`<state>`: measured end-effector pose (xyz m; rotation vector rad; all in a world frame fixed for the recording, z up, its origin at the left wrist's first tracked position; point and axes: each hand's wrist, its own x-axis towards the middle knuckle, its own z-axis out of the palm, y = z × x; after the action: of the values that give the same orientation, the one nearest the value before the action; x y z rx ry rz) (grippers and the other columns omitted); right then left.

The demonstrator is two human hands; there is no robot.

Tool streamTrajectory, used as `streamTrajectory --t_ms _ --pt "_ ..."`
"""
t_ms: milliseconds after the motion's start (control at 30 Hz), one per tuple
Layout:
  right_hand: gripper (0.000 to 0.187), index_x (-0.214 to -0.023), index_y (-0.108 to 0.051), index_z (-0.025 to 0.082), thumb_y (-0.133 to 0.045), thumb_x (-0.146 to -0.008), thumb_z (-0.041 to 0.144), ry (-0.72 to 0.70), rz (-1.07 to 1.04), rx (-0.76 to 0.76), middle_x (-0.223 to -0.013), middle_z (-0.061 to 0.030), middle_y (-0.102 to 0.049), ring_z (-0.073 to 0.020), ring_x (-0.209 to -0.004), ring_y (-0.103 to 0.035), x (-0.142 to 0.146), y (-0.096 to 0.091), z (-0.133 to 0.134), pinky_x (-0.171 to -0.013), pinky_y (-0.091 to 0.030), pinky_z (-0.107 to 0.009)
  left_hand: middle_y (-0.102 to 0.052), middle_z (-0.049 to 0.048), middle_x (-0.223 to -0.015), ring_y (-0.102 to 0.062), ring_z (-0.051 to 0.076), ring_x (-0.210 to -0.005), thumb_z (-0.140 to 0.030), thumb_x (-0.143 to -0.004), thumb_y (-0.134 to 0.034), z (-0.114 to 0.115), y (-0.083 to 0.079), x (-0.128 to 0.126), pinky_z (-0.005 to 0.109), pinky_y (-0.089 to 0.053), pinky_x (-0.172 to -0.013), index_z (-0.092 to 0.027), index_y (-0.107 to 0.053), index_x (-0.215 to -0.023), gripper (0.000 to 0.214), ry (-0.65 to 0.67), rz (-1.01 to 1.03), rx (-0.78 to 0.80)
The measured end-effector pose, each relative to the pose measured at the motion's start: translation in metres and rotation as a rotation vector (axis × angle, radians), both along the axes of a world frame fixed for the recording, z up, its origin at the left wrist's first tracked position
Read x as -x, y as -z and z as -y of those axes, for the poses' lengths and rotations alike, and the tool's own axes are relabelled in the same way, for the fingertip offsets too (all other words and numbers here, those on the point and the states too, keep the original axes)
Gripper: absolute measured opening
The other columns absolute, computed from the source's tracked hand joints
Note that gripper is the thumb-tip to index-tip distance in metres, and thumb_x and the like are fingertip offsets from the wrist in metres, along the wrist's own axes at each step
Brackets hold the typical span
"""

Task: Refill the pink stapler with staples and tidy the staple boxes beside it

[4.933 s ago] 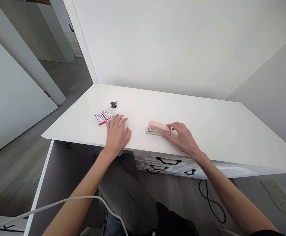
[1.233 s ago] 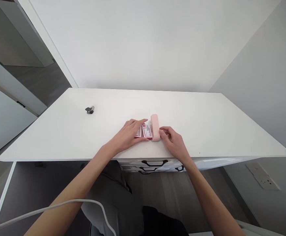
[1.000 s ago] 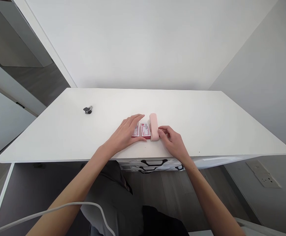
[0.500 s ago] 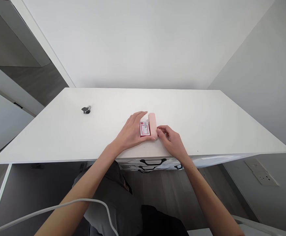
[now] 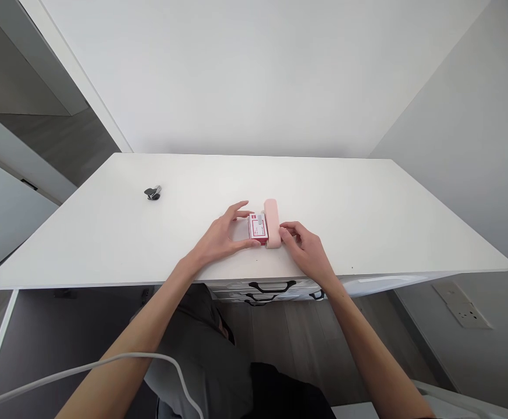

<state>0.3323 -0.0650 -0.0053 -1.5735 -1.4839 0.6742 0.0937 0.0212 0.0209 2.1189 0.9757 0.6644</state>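
A small red-and-white box [image 5: 258, 227] lies on the white tabletop, right up against a long pink stapler [image 5: 272, 224]. My left hand [image 5: 221, 235] is at the box's left side, thumb and fingers spread apart, with the tips close to its near and far edges. Whether those tips touch the box I cannot tell. On the stapler's right side, my right hand [image 5: 304, 247] has curled fingers, thumb and forefinger against its edge. The undersides of both things are hidden.
A dark staple remover [image 5: 153, 193] lies toward the left of the tabletop [image 5: 367, 215]. Below the front edge are drawers with black handles [image 5: 272, 287]. A white cable [image 5: 105, 364] crosses my left forearm. A wall stands behind the table.
My left hand has drawn back to the left, its fingers coming off the stapler and loosening around the box. The stapler and my right hand stay nearly in place.
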Motion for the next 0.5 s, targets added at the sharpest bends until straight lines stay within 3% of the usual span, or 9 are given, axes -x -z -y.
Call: streamTrajectory --t_ms 400,500 --pt "0.041 -0.113 -0.070 0.023 -0.051 -0.104 0.058 0.007 0.004 0.003 -0.106 -0.0069 -0.080 -0.0246 -0.094 -0.068 0.0004 -0.0007 0.0008 -0.088 -0.050 -0.039 -0.065 0.0129 -0.151 -0.061 0.035 -0.138 -0.059 -0.077 -0.088 -0.0017 0.0036 -0.0009 0.055 -0.047 -0.116 -0.031 -0.038 -0.161 0.101 0.002 -0.004 -0.015" --pt "0.041 -0.114 -0.070 0.023 -0.051 -0.103 0.058 0.004 -0.001 0.002 -0.107 -0.0077 -0.080 -0.0249 -0.095 -0.068 0.0000 -0.0003 0.0005 -0.088 -0.050 -0.040 -0.063 0.0119 -0.153 -0.061 0.032 -0.138 -0.058 -0.084 -0.082 -0.0006 0.0032 0.0011 0.054 -0.047 -0.117 -0.030 -0.038 -0.160 0.092 -0.006 0.017 -0.021"
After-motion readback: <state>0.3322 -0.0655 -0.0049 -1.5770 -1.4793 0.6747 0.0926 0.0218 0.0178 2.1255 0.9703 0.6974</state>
